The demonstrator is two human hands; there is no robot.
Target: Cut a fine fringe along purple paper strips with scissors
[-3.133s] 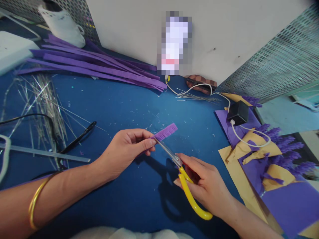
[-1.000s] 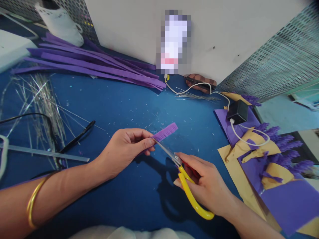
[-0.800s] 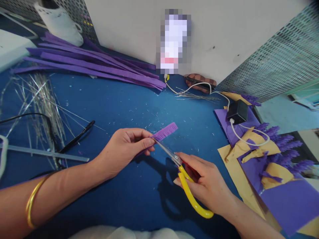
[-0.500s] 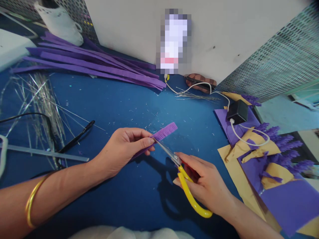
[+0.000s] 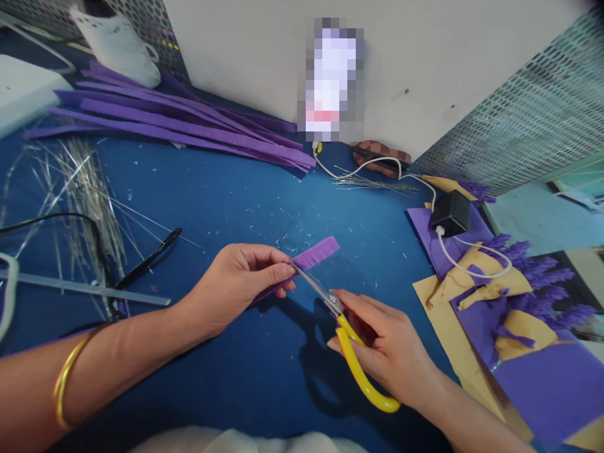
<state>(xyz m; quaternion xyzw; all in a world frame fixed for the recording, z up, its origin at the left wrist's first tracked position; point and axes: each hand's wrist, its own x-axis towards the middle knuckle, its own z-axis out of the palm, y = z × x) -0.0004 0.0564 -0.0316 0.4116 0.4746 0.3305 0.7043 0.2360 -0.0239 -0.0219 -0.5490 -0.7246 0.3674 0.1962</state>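
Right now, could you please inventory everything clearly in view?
Fringed strip: one, purple, centre
Metal scissors: one, yellow handles, centre
Long strips: several, purple, rear left
Thin wires: many, silver, left and rear
Handled vessel: one, white, rear left
Checked pouch: one, brown, rear
Pixelated screen: one, pale, rear
Boxy adapter: one, black, right
Wrapped flower bunches: several, purple and tan, right
Tabletop: one, blue, underneath
Bangle: one, gold, lower left
Left hand: one, holding fringed strip
Right hand: one, holding scissors

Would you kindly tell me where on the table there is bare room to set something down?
The blue table has mostly bare room between the left hand and the purple strips beyond it, and a shaded patch between the left forearm and the scissors. It is crowded with silvery wires at left and purple flowers at right.
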